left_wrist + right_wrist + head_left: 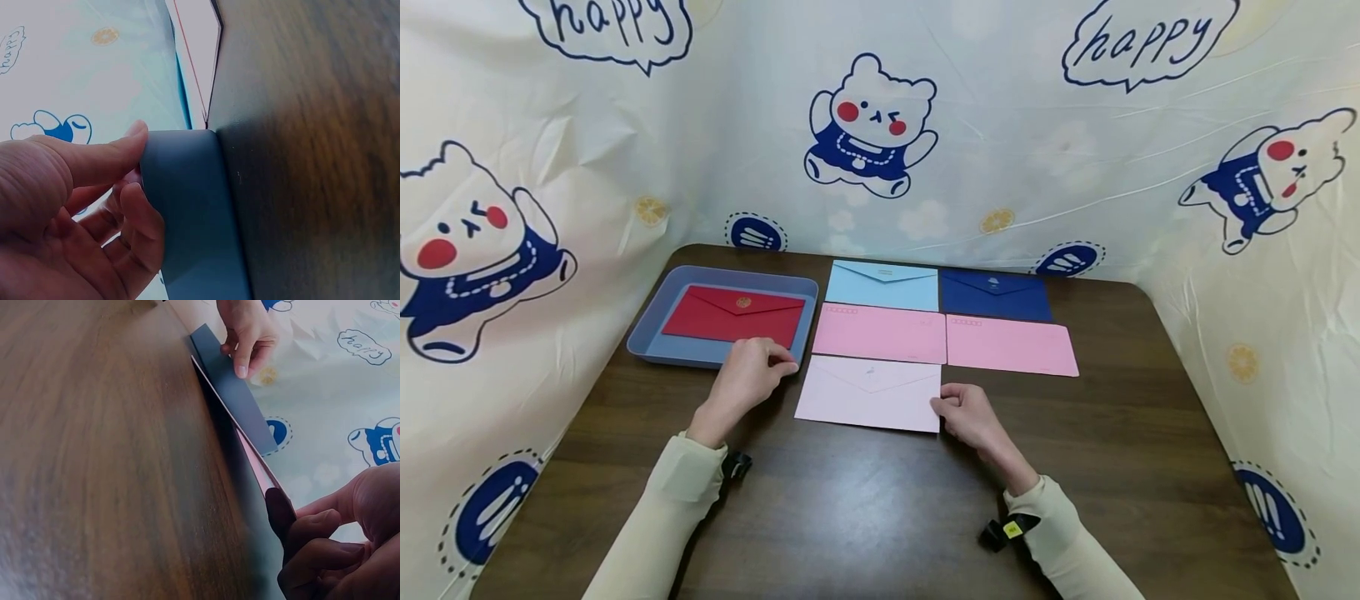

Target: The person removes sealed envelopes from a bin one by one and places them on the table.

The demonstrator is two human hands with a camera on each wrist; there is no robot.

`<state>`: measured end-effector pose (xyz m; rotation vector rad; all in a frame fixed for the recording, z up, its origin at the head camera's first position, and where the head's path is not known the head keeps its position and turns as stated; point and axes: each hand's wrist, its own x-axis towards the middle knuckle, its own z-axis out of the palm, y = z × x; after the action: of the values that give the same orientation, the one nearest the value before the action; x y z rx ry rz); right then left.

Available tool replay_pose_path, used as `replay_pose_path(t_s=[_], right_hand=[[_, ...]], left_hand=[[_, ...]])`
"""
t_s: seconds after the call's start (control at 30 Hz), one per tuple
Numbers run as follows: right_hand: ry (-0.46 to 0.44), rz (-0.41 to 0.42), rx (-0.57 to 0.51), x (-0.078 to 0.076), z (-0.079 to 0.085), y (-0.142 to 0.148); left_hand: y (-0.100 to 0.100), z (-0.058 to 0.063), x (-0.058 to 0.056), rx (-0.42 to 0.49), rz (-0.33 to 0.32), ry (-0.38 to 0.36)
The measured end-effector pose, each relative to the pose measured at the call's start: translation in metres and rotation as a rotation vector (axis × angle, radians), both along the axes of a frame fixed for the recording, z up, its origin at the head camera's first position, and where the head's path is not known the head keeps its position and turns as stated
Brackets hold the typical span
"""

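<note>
At the left of the table, a blue-grey tray [650, 332] holds a red envelope [722, 321] with a gold seal on its flap. My left hand [747, 375] is at the tray's front right corner, thumb and curled fingers on the rim; its wrist view shows them against the tray wall [187, 212]. With thumb and fingers, my right hand [970, 417] pinches the right edge of a pale pink envelope [865, 404], flap side up. The right wrist view shows this envelope [219, 397] edge-on, slanting above the table.
Behind the pale envelope lie two pink envelopes [880, 335], [1011, 346] side by side. A light blue envelope [880, 292] and a dark blue envelope [996, 302] form the back row. A printed cloth [1000, 167] hangs around the brown table [865, 517].
</note>
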<state>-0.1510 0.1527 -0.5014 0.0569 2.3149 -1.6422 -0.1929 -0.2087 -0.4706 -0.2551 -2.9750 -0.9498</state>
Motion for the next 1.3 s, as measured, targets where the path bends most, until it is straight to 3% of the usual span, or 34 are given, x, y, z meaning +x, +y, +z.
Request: replay_pose_path(t_s=[1.3], right_hand=[[-0.048, 0.026, 0.064, -0.003, 0.001, 0.011]], left_hand=[[0.0, 0.002, -0.001, 0.007, -0.007, -0.002]])
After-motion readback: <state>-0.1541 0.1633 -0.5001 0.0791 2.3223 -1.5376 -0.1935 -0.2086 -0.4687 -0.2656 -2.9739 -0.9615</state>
